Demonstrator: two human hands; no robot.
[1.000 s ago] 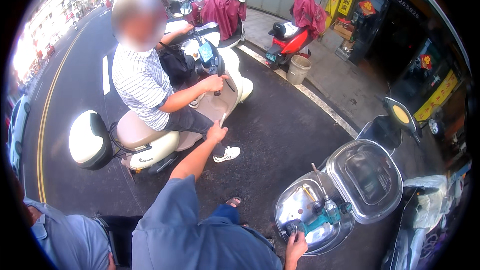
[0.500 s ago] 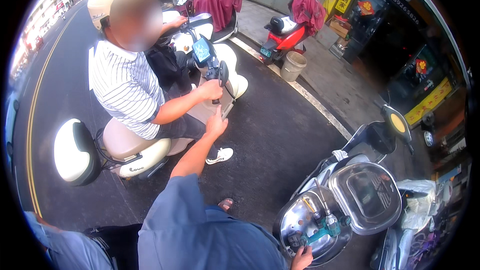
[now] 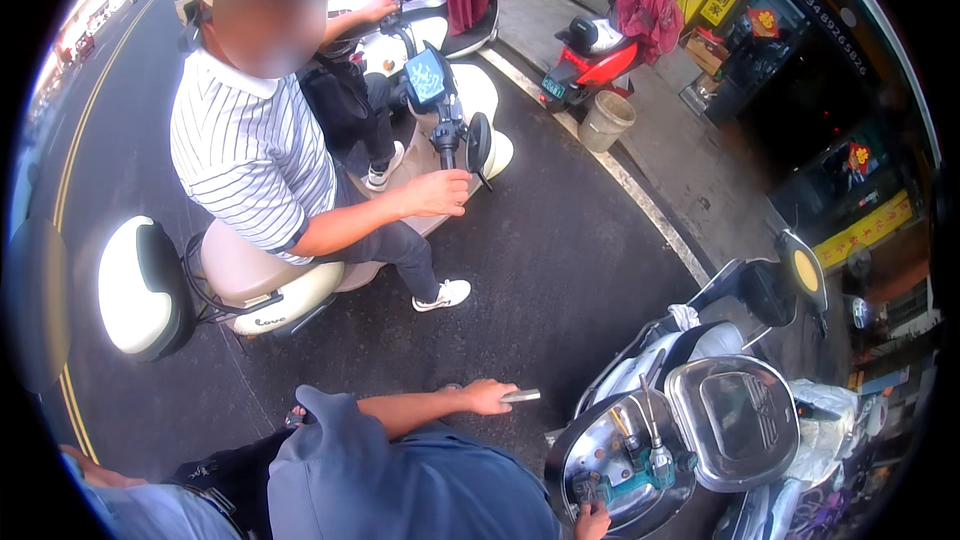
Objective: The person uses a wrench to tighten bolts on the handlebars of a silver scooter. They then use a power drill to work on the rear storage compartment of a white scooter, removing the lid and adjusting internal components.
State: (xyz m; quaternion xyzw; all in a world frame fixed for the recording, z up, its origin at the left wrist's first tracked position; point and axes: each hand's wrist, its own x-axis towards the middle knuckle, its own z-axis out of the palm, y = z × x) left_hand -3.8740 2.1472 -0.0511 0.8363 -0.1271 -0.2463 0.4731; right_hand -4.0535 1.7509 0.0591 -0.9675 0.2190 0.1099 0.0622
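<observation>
My left hand (image 3: pixel 488 397) is stretched out over the road, its fingers closed on a short flat light-grey bar (image 3: pixel 521 396) whose exact kind I cannot make out. My right hand (image 3: pixel 593 520), at the lower edge, is closed round the battery end of a teal cordless drill (image 3: pixel 656 467). The drill lies in the open, shiny metal-lined rear box (image 3: pixel 590 430) of a parked scooter, beside screwdriver-like tools (image 3: pixel 648 415). The box's lid (image 3: pixel 735 410) is tipped back to the right.
A person in a striped shirt (image 3: pixel 245 145) sits on a cream scooter (image 3: pixel 260 280), one hand (image 3: pixel 440 193) at the handlebar grip's end. Another person's blue sleeve (image 3: pixel 130 512) shows lower left. A red scooter (image 3: pixel 590 65) and a bucket (image 3: pixel 606 121) stand by the kerb line (image 3: pixel 655 215).
My left hand has dropped from pointing near the rider's grip toward the rear box, and a light-grey bar now shows in it. The rider's near hand has shifted to the grip's end.
</observation>
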